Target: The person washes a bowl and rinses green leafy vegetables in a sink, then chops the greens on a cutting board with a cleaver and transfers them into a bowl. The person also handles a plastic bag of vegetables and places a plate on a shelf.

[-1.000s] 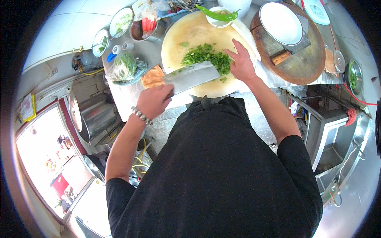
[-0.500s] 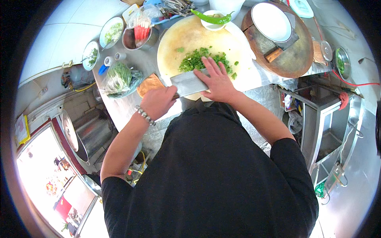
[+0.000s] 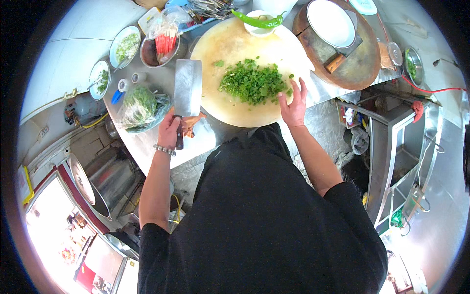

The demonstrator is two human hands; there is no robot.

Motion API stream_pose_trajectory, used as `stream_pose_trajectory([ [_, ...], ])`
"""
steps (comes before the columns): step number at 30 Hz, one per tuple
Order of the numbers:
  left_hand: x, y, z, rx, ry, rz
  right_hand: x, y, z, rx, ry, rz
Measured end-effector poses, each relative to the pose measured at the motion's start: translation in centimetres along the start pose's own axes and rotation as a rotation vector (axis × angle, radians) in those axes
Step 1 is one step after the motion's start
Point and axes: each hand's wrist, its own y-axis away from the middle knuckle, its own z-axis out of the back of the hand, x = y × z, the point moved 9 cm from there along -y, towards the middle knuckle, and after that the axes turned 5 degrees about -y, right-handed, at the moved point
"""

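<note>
My left hand (image 3: pixel 170 130) grips the dark handle of a cleaver (image 3: pixel 188 88). Its broad blade points away from me, beside the left edge of a round pale cutting board (image 3: pixel 215 39). Chopped green herbs (image 3: pixel 250 81) lie in a loose heap on the board, with a few stray bits around them. At the heap's right side is my right hand (image 3: pixel 294 109), fingers spread apart and holding nothing. A folded brown cloth (image 3: pixel 194 125) lies on the table by the cleaver's handle, partly hidden by it.
A bag of greens (image 3: pixel 139 109) lies left of the cleaver. Beyond it stand two bowls of chopped greens (image 3: pixel 126 48) and a metal pot (image 3: pixel 149 54) holding red-and-white sticks. A green chili (image 3: pixel 257 20) rests across a small bowl. On the right, a wooden block (image 3: pixel 360 68) carries a white bowl (image 3: pixel 330 24) and another cleaver (image 3: pixel 337 62).
The cleaver has swung left off the herbs and now points away from me. My right hand has left the blade and moved right. The herb heap is fully visible.
</note>
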Motion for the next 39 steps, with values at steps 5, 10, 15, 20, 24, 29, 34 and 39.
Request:
stream_pose_trajectory([
  [5,4.7,-4.4,-2.9,0.035,0.121,0.089,-1.0,0.0,-4.3,-0.026,0.175,0.063],
  [10,4.0,-4.9,-7.5,0.181,-0.044,0.094,3.3,-1.5,-10.0,0.067,-0.094,0.141],
  [15,2.4,-1.4,-14.9,0.274,-0.137,0.062,5.9,-1.2,-12.1,0.033,-0.184,0.139],
  [20,1.7,1.5,-16.8,0.217,0.062,0.115,7.4,-0.9,-12.6,0.009,-0.250,0.135],
  [24,2.3,2.8,-15.2,0.194,0.186,0.161,10.4,-0.8,-13.0,0.043,-0.282,0.207],
  [29,2.2,4.0,-14.6,0.188,0.272,0.115,13.2,-0.7,-13.0,0.136,-0.326,0.317],
  [34,-5.2,4.0,-20.2,0.256,0.195,-0.015,12.3,-5.5,-6.4,0.024,-0.323,0.320],
  [39,-13.0,0.7,-29.6,0.338,0.231,-0.075,8.8,-14.2,2.0,-0.106,-0.261,0.272],
])
